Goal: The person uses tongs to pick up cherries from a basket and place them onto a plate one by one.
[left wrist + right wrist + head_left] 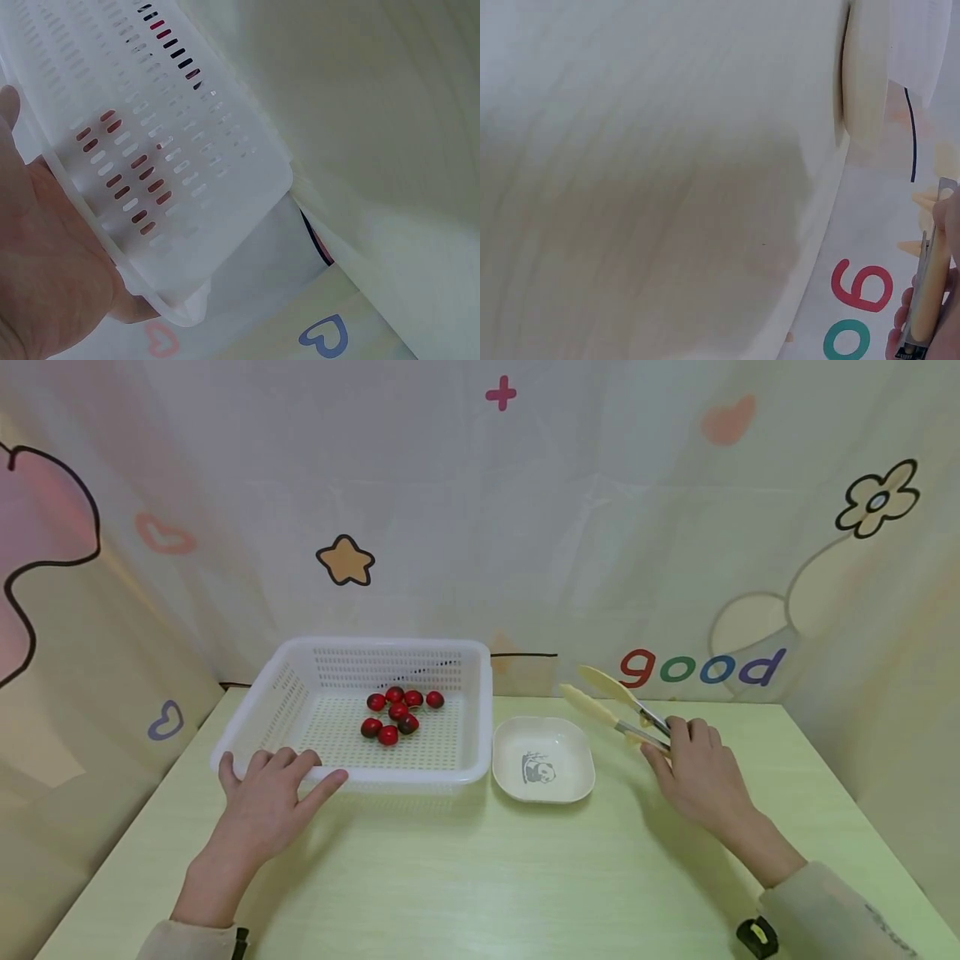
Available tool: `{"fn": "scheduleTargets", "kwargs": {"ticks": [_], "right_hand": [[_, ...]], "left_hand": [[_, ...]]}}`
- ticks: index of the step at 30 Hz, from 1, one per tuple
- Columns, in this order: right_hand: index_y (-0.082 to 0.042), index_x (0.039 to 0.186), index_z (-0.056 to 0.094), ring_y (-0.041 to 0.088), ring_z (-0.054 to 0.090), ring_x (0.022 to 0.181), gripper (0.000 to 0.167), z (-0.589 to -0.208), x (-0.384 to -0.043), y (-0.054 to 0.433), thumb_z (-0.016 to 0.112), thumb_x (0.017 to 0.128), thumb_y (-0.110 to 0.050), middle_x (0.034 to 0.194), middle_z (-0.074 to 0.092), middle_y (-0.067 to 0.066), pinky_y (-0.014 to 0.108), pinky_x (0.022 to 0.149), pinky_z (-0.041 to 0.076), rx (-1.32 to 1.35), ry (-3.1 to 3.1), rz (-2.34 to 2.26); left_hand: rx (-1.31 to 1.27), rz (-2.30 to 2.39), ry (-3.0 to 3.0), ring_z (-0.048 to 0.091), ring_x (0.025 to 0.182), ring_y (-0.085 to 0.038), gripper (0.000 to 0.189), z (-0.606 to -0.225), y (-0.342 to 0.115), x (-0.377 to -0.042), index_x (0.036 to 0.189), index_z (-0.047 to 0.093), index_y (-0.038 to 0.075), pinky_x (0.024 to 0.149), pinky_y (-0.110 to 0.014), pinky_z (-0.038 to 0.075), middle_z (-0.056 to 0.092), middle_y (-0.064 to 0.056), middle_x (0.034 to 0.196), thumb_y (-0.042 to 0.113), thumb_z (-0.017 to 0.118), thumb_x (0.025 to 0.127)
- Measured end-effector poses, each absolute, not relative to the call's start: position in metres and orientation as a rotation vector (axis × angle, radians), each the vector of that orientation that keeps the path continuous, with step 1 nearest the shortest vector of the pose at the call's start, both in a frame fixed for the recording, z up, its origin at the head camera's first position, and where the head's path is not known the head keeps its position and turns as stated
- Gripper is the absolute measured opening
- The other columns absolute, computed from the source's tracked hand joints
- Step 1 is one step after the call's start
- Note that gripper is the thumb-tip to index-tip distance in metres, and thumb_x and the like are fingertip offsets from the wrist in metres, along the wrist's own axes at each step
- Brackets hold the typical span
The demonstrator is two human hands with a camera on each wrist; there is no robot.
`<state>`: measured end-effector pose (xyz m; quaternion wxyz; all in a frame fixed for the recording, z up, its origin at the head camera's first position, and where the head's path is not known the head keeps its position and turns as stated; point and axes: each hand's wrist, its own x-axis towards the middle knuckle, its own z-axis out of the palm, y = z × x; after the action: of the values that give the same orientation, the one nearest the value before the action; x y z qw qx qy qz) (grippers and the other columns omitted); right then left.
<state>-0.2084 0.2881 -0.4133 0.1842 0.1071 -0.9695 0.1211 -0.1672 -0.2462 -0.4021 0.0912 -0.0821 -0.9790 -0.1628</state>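
My left hand grips the near rim of a white plastic basket at its left end, fingers bent over the edge. The left wrist view shows that hand against the basket's slotted wall, with parts of fingers showing through the slots. Several dark red cherries lie on the basket floor. My right hand holds a pair of tongs with pale yellow tips, spread apart and pointing left, nothing between them. In the right wrist view only the tongs' handle and part of the hand appear.
Just right of the basket sits a small white square dish with a panda print. Both stand on a pale green table. A printed curtain hangs behind the table and along both sides.
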Motion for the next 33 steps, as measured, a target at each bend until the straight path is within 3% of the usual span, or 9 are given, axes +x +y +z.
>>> {"fn": "scheduleTargets", "kwargs": {"ticks": [11, 23, 28, 33], "right_hand": [[0.014, 0.126, 0.047, 0.042, 0.051, 0.086, 0.054, -0.396, -0.212, 0.278, 0.060, 0.105, -0.033, 0.103, 0.051, 0.028, 0.053, 0.066, 0.045, 0.356, -2.753, 0.334], [0.006, 0.125, 0.054, 0.029, 0.048, 0.078, 0.052, -0.369, -0.216, 0.261, 0.060, 0.102, -0.040, 0.097, 0.051, 0.017, 0.038, 0.057, 0.042, 0.398, -2.776, 0.297], [0.004, 0.118, 0.056, 0.028, 0.049, 0.078, 0.050, -0.359, -0.216, 0.254, 0.059, 0.101, -0.042, 0.098, 0.051, 0.017, 0.037, 0.055, 0.042, 0.387, -2.813, 0.274], [0.001, 0.120, 0.055, 0.029, 0.049, 0.080, 0.053, -0.353, -0.217, 0.248, 0.059, 0.101, -0.048, 0.098, 0.052, 0.016, 0.038, 0.055, 0.043, 0.388, -2.828, 0.290]], "left_hand": [[-0.242, -0.475, -2.917, 0.047, 0.116, -0.046, 0.063, -0.402, -0.245, -0.168, 0.123, 0.066, 0.010, 0.102, -0.083, -0.005, 0.062, -0.014, 0.114, 0.066, 0.046, 0.102], [-0.247, -0.449, -2.917, 0.048, 0.113, -0.045, 0.063, -0.401, -0.245, -0.167, 0.122, 0.066, 0.010, 0.102, -0.083, -0.003, 0.062, -0.013, 0.112, 0.066, 0.047, 0.101], [-0.252, -0.454, -2.911, 0.047, 0.113, -0.045, 0.063, -0.401, -0.244, -0.168, 0.122, 0.065, 0.010, 0.103, -0.083, -0.003, 0.062, -0.013, 0.114, 0.066, 0.047, 0.101], [-0.266, -0.450, -2.897, 0.048, 0.110, -0.044, 0.060, -0.403, -0.246, -0.167, 0.118, 0.067, 0.011, 0.105, -0.079, 0.003, 0.062, -0.010, 0.108, 0.066, 0.048, 0.101]]}}
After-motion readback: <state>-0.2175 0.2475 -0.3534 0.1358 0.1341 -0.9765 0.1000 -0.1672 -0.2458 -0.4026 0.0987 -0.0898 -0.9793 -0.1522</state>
